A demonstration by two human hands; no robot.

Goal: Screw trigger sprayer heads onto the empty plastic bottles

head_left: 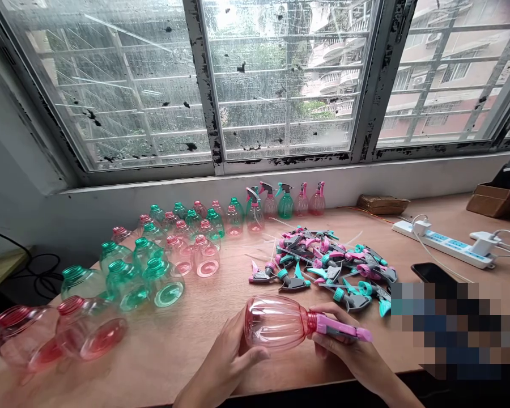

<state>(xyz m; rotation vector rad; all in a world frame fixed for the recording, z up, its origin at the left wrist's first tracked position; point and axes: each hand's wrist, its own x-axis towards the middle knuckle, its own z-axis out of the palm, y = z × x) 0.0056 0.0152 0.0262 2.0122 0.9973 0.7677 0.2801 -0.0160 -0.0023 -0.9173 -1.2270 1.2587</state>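
One pink bottle (276,322) is held on its side just in front of the pile of spray heads (329,272); whether it is rested on or raised above the bench (204,323) cannot be told. Its base end is cupped by the left hand (233,357), the thumb laid along the near side and the other fingers mostly hidden behind. Its neck is met by a pink and grey trigger head (338,327), which is gripped by the fingers of the right hand (351,343); how tightly the two parts are joined cannot be told. Left of the pile, open-necked bottles (165,281) in pink and green are spread in loose rows. Behind the pile, fitted bottles (285,205) with spray heads on are stood in a line below the window (276,102). Right of the pile, a black phone (432,272) is laid, with a white power strip (446,243) set farther back.
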